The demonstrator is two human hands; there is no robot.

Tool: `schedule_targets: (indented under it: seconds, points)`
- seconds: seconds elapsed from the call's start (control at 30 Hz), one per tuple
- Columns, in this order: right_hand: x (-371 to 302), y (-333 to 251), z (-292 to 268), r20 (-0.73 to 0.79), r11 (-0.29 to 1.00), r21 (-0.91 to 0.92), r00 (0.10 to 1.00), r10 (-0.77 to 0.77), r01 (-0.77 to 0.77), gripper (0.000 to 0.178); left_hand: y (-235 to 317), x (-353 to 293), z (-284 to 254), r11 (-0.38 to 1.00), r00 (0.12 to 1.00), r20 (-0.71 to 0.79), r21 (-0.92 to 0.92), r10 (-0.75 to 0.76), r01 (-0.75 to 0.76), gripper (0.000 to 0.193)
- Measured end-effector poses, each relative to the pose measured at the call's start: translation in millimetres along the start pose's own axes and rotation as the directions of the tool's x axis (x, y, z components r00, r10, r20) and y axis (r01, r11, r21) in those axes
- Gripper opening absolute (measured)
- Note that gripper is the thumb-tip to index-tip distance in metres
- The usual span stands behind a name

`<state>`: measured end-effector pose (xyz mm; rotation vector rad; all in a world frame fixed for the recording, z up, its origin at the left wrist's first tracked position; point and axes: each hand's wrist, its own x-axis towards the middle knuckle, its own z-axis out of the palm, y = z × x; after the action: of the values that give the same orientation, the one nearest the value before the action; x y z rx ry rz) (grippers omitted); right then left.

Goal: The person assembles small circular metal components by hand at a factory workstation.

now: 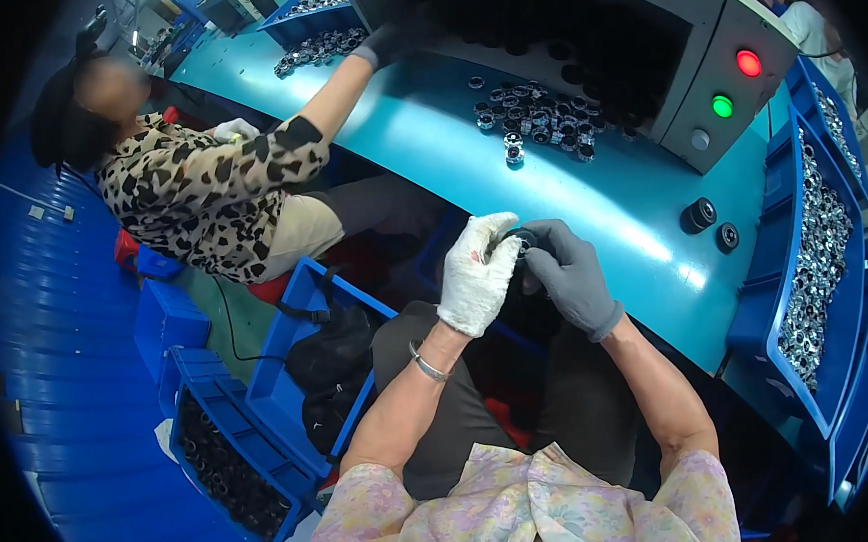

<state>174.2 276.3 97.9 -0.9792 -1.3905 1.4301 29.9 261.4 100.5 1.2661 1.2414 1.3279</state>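
My left hand (478, 276), in a white glove, and my right hand (575, 280), in a grey glove, meet just off the near edge of the blue-green workbench (613, 226). Between their closed fingers is a small round black part (523, 244), mostly covered by the gloves. On the bench to the right of my hands stand a short black cylinder (698, 216) and a second black round piece (727, 237). A pile of small shiny metal-and-black round parts (540, 117) lies farther back, in front of a dark opening.
A grey control box (721, 139) carries red and green lights. Blue bins (782, 329) of shiny parts line the right side. At left, a co-worker (213, 181) reaches over the bench. A blue crate (290, 308) holds a black bag; another bin (233, 457) holds black rings.
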Motion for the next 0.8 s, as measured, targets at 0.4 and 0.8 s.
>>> schedule_targets:
  seconds: [0.4, 0.8]
  points:
    - [1, -8, -7, 0.108, 0.986, 0.131, 0.99, 0.085, -0.099, 0.025, 5, 6, -6, 0.978, 0.992, 0.043, -0.169, -0.117, 0.123, 0.026]
    - [-3, 1, -7, 0.269, 0.965, 0.25, 0.963, 0.006, -0.075, 0.038, -1, 0, -22, 0.758, 0.931, 0.262, -0.544, -0.255, 0.36, 0.028]
